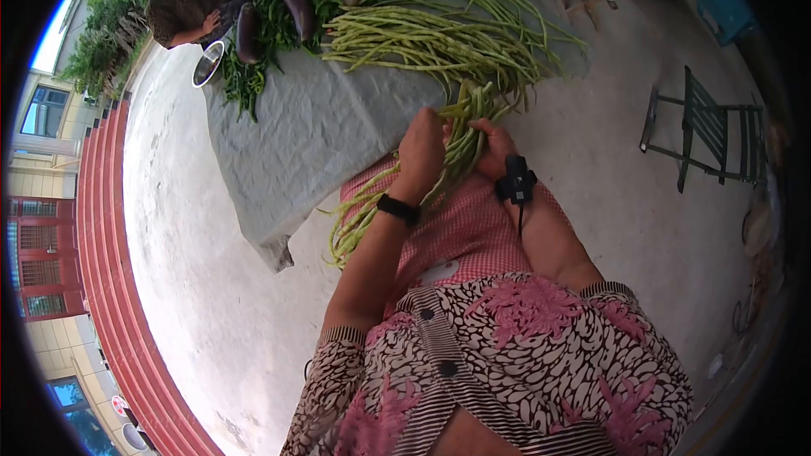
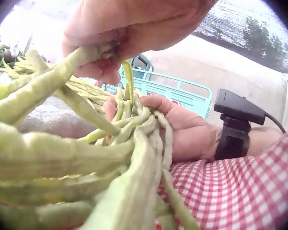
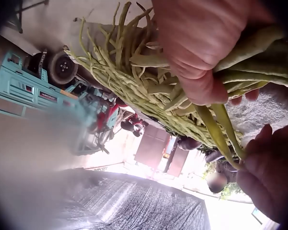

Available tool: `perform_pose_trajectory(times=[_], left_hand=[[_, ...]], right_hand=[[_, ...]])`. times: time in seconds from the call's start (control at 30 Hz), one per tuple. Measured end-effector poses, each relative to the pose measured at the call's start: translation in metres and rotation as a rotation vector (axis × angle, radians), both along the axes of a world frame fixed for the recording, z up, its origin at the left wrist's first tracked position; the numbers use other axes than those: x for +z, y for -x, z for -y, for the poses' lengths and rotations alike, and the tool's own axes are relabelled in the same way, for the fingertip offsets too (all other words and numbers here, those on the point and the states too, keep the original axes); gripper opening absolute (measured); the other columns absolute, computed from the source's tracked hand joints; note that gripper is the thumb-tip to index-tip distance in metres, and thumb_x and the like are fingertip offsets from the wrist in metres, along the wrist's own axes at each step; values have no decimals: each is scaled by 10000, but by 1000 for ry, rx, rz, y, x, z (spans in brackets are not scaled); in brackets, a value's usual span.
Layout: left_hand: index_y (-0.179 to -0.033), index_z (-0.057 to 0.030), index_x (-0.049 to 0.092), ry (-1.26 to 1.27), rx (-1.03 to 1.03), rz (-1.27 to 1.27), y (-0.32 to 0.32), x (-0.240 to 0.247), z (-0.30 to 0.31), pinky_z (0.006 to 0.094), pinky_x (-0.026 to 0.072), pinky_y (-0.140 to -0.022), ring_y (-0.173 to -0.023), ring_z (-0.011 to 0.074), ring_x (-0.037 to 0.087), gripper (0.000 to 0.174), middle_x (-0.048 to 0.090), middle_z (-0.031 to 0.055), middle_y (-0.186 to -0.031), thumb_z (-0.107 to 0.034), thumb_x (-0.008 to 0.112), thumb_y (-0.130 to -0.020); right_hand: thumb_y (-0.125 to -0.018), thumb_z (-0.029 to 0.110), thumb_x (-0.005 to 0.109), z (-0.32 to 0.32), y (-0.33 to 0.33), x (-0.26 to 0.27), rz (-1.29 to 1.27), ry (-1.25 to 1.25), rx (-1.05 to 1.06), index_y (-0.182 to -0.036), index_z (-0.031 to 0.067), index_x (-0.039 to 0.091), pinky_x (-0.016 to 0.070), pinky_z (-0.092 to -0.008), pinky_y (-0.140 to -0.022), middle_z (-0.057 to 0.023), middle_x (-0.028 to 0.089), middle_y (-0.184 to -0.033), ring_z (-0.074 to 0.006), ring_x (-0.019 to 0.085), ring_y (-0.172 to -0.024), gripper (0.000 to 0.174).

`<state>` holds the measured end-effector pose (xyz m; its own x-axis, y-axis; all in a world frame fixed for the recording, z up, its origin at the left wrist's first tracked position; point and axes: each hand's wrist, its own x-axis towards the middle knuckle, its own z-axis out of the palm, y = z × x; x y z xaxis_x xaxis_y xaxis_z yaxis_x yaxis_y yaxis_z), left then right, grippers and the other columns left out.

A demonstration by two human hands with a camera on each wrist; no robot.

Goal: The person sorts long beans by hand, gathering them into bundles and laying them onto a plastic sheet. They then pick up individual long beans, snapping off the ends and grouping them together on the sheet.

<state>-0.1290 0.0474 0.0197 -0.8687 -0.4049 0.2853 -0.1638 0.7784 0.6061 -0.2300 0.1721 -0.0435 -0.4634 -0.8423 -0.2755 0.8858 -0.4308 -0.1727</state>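
Note:
A bundle of long green beans [image 1: 460, 148] hangs across the lap, its lower ends over the checked apron. My right hand [image 1: 497, 150] grips the bundle near its upper end; in the right wrist view, this hand [image 3: 201, 48] has its fingers curled round the beans. My left hand [image 1: 421, 152] is beside it, pinching bean ends between thumb and fingers, as the left hand [image 2: 134, 28] shows in the left wrist view. A flattened yellow-green bean strand [image 3: 216, 132] stretches from the right hand to the left fingertips [image 3: 245, 163].
More long beans [image 1: 439, 34] lie on the grey sheet [image 1: 312, 118] ahead, beside green peppers [image 1: 245, 89] and several eggplants [image 1: 295, 7]. A metal bowl [image 1: 208, 64] is at the sheet's left edge, near another person [image 1: 182, 4]. A green folding chair [image 1: 705, 127] stands right.

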Motion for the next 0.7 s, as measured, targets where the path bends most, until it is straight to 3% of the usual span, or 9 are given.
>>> perform_pose_trajectory(times=[0.13, 0.23, 0.33, 0.43, 0.53, 0.63, 0.7], left_hand=[[-952, -4, 468, -162, 66, -31, 1, 6, -1, 481, 455, -660, -779, 436, 587, 192, 606, 229, -837, -168, 558, -911], [-979, 9, 484, -481, 192, -108, -3, 35, 0, 459, 461, -649, -758, 438, 588, 215, 610, 242, -812, -170, 576, -904], [-970, 9, 511, -448, 221, -115, -9, 52, 0, 433, 469, -649, -767, 437, 593, 217, 616, 244, -824, -184, 582, -903], [-922, 12, 533, -363, 162, -15, -2, 14, 10, 452, 470, -677, -784, 443, 594, 206, 621, 237, -843, -185, 587, -891], [-896, 9, 557, -80, -26, -23, 3, -22, 7, 479, 464, -736, -850, 438, 594, 191, 621, 235, -874, -176, 593, -872], [-914, 1, 571, -291, -32, 104, 3, -21, -10, 496, 449, -790, -927, 436, 578, 186, 615, 241, -899, -178, 585, -865], [-926, -1, 579, -229, -50, 86, -1, -18, -13, 497, 448, -791, -937, 437, 577, 195, 618, 249, -907, -189, 572, -876]], right_hand=[[-847, 57, 560, 2, 0, -6, 22, 10, 21, -1214, -65, 502, 519, -487, -883, -179, 629, -1093, -313, 625, -987, 391], [-843, 62, 573, 2, -3, -6, 109, -43, -63, -1215, -57, 500, 513, -491, -891, -168, 626, -1104, -309, 617, -1013, 397], [-859, 51, 553, 1, -3, 0, 123, -99, -90, -1179, -57, 529, 493, -482, -938, -167, 620, -1122, -316, 609, -1032, 339], [-867, 39, 547, -1, -6, 5, 92, -93, -52, -1149, -50, 554, 493, -455, -952, -161, 628, -1099, -310, 612, -1030, 295], [-862, 41, 578, -3, -2, 1, -19, -98, -49, -1127, -26, 575, 505, -423, -934, -146, 641, -1057, -289, 624, -1003, 273], [-851, 50, 616, 1, -1, -10, -82, 3, -79, -1105, 4, 594, 511, -399, -917, -130, 650, -1037, -266, 632, -972, 258], [-842, 51, 644, 2, -4, -8, -18, 53, -35, -1081, 26, 604, 514, -397, -905, -113, 652, -1029, -252, 632, -949, 244]])
